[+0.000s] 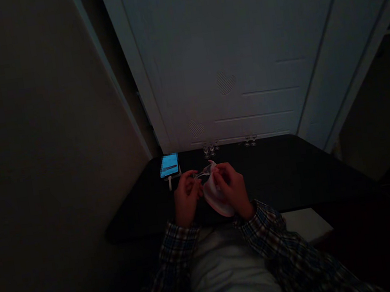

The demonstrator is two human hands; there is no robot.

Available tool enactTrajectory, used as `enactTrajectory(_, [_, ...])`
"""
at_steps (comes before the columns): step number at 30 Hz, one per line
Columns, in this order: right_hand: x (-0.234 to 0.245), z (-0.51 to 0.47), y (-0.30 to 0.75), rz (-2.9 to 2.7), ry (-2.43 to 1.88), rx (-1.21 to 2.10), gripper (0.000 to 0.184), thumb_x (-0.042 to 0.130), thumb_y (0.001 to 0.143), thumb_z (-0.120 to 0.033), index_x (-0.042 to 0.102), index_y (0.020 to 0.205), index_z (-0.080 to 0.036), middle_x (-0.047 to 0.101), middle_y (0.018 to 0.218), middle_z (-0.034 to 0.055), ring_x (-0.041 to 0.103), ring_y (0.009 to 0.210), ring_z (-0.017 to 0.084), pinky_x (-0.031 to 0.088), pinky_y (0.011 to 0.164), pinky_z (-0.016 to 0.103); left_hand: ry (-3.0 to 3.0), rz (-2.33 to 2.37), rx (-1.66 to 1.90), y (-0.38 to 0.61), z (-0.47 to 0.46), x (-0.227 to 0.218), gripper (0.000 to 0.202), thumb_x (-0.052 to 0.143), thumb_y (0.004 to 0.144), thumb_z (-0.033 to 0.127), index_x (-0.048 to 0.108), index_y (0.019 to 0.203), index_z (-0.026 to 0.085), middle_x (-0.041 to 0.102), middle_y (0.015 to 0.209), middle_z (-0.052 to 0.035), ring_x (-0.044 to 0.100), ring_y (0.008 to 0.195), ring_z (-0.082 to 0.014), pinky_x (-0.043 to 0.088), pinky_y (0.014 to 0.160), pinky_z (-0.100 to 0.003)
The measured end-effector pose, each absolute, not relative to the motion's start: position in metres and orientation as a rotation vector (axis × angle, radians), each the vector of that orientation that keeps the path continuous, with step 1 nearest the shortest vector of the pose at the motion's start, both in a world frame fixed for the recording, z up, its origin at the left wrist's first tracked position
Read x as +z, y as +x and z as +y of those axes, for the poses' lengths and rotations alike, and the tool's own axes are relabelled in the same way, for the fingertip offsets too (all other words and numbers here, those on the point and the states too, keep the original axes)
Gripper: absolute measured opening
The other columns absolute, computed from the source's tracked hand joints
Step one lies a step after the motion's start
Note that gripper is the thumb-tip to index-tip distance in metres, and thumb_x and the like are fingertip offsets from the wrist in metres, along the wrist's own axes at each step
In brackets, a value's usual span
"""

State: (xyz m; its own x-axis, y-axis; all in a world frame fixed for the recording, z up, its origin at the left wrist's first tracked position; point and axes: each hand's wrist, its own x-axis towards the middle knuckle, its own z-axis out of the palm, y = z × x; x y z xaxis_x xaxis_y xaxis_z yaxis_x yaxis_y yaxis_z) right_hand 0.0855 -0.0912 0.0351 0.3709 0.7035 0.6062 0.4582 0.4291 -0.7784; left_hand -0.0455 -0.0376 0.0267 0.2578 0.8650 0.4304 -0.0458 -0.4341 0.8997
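Observation:
My left hand (pixel 187 193) pinches the foot of a small stemmed glass (pixel 204 171), which lies tilted sideways between my two hands. A pale pinkish cloth (pixel 217 200) hangs from my right hand (pixel 232 184), whose closed fingers press it at the glass's bowl end. Part of the bowl is hidden by the cloth and fingers. Both hands are above the near middle of the dark table (pixel 279 177). Beyond them, several small stemmed glasses (pixel 212 149) stand close together near the table's back edge.
Farther right along the back edge stand two more small glasses (pixel 250 139). A lit phone (pixel 169 165) with a white cable (pixel 170 183) lies at the left. Behind the table rises a white panelled door (pixel 240 52). A white box-like object (pixel 306 224) sits below the front edge. The room is dim.

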Motion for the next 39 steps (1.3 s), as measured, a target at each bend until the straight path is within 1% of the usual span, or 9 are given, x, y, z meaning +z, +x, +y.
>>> enactTrajectory(5, [0.0379, -0.094, 0.0856, -1.27, -1.174, 0.222, 0.02, 0.044, 0.088, -0.034, 0.057, 0.094, -0.02, 0.062, 0.078, -0.0001, 0.059, 0.068, 0.012, 0.044, 0.062, 0.021, 1.672, 0.805, 1.285, -0.0467, -0.0359, 0.0236, 0.021, 0.053, 0.08, 0.038, 0.054, 0.088, 0.019, 0.052, 0.056, 0.0045, 0.048, 0.047, -0.0092, 0.037, 0.045, -0.018])
enactTrajectory(9, [0.0373, -0.0938, 0.086, -1.265, -1.183, 0.214, 0.019, 0.044, 0.088, -0.033, 0.056, 0.094, -0.02, 0.061, 0.078, -0.0002, 0.059, 0.068, 0.012, 0.044, 0.062, 0.022, 1.755, 0.78, 1.228, -0.047, -0.0356, 0.0225, 0.025, 0.047, 0.084, 0.04, 0.053, 0.072, 0.018, 0.048, 0.053, 0.0042, 0.046, 0.048, -0.0091, 0.037, 0.047, -0.019])
enactTrajectory(14, [0.0366, -0.0933, 0.0865, -1.248, -1.176, 0.203, 0.019, 0.044, 0.088, -0.032, 0.056, 0.097, -0.02, 0.062, 0.082, 0.001, 0.059, 0.072, 0.013, 0.045, 0.065, 0.023, 1.794, 0.718, 1.17, -0.0465, -0.0397, 0.0258, 0.025, 0.051, 0.082, 0.038, 0.053, 0.066, 0.018, 0.048, 0.053, 0.004, 0.046, 0.049, -0.0093, 0.038, 0.048, -0.02])
enactTrajectory(18, [0.0371, -0.0932, 0.0873, -1.236, -1.184, 0.202, 0.019, 0.043, 0.088, -0.031, 0.055, 0.098, -0.02, 0.063, 0.085, 0.0015, 0.06, 0.073, 0.013, 0.045, 0.066, 0.023, 1.822, 0.717, 1.144, -0.0452, -0.0418, 0.027, 0.022, 0.054, 0.079, 0.036, 0.056, 0.068, 0.018, 0.05, 0.054, 0.0042, 0.047, 0.049, -0.0093, 0.039, 0.048, -0.02])
enactTrajectory(22, [0.0366, -0.0917, 0.0875, -1.23, -1.19, 0.195, 0.018, 0.043, 0.088, -0.03, 0.055, 0.097, -0.02, 0.063, 0.084, 0.0015, 0.06, 0.072, 0.013, 0.045, 0.065, 0.023, 1.805, 0.769, 1.159, -0.0438, -0.0396, 0.0245, 0.017, 0.056, 0.078, 0.035, 0.059, 0.079, 0.019, 0.053, 0.056, 0.0042, 0.049, 0.049, -0.0092, 0.039, 0.047, -0.019])
enactTrajectory(25, [0.0351, -0.0901, 0.0871, -1.212, -1.196, 0.187, 0.018, 0.044, 0.087, -0.03, 0.054, 0.097, -0.02, 0.064, 0.085, 0.0022, 0.061, 0.072, 0.014, 0.046, 0.064, 0.023, 1.8, 0.796, 1.158, -0.043, -0.0378, 0.023, 0.019, 0.058, 0.076, 0.035, 0.06, 0.085, 0.019, 0.056, 0.059, 0.0034, 0.05, 0.049, -0.0095, 0.039, 0.046, -0.019])
enactTrajectory(29, [0.0333, -0.0891, 0.0868, -1.204, -1.188, 0.204, 0.017, 0.046, 0.086, -0.03, 0.053, 0.098, -0.02, 0.064, 0.087, 0.0023, 0.062, 0.073, 0.014, 0.047, 0.064, 0.023, 1.819, 0.811, 1.168, -0.0425, -0.0367, 0.0227, 0.02, 0.06, 0.074, 0.035, 0.061, 0.087, 0.019, 0.058, 0.061, 0.0027, 0.051, 0.048, -0.0092, 0.038, 0.044, -0.018])
enactTrajectory(35, [0.0323, -0.0889, 0.087, -1.197, -1.191, 0.203, 0.016, 0.046, 0.086, -0.031, 0.053, 0.096, -0.02, 0.063, 0.086, 0.0026, 0.062, 0.073, 0.014, 0.047, 0.064, 0.024, 1.83, 0.82, 1.198, -0.0428, -0.0358, 0.0217, 0.02, 0.06, 0.074, 0.034, 0.061, 0.088, 0.019, 0.061, 0.067, 0.0009, 0.052, 0.05, -0.0093, 0.04, 0.045, -0.019])
enactTrajectory(39, [0.0315, -0.0884, 0.0869, -1.185, -1.198, 0.211, 0.016, 0.045, 0.086, -0.032, 0.052, 0.095, -0.021, 0.063, 0.083, 0.0019, 0.062, 0.071, 0.014, 0.047, 0.063, 0.024, 1.812, 0.834, 1.192, -0.044, -0.035, 0.0217, 0.021, 0.058, 0.076, 0.034, 0.061, 0.09, 0.019, 0.06, 0.065, 0.0012, 0.052, 0.05, -0.0096, 0.039, 0.045, -0.019])
